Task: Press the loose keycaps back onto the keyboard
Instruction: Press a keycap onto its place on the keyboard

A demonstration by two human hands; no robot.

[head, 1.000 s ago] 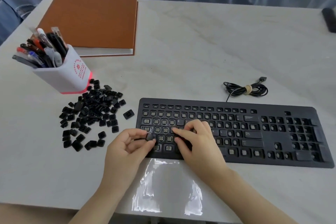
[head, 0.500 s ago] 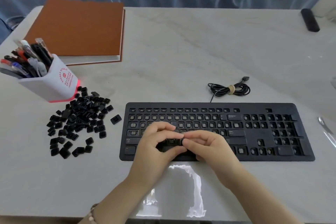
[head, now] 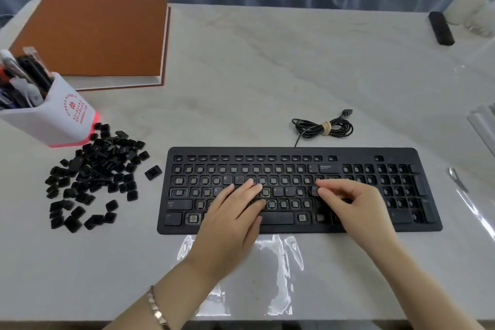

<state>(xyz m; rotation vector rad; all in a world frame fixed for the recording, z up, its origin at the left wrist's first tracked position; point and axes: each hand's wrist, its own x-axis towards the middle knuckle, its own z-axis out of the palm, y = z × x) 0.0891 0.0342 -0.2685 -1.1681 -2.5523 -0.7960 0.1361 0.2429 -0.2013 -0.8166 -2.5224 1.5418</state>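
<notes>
Watching this over the remote feed, so here's my read. Biggest thing first: the pale marble-look table point(head: 267, 75), with the flat black full-size keyboard point(head: 267, 169) lying on it toward the near edge. A brown-covered notebook point(head: 93, 35) sits at the far left. The heap of loose black plastic keycaps point(head: 93, 169) is left of the keyboard, up against a white pen pot with red print point(head: 59, 120). The keyboard's coiled black cable point(head: 321, 127) lies just beyond its far edge.

Progress-wise I'd call it early days. A few caps look seated (R, T, D, K, L, shift, ctrl, the space bar, backspace), but most sockets are bare and the heap is big. Loads left.

Hands now. My left hand point(head: 233, 211) lies flat on the middle rows, fingers straight, gripping nothing. My right hand point(head: 353, 203) has thumb and forefinger pinched on one small black keycap point(head: 315, 191), held at the home row a bit right of the L. I can't tell if it's touching its socket yet.

Compared with half a second back, both hands were bunched together low in the left-middle of the keyboard with the cap between them. Since then the right hand has carried it off to the right, and the left has spread flat.
</notes>
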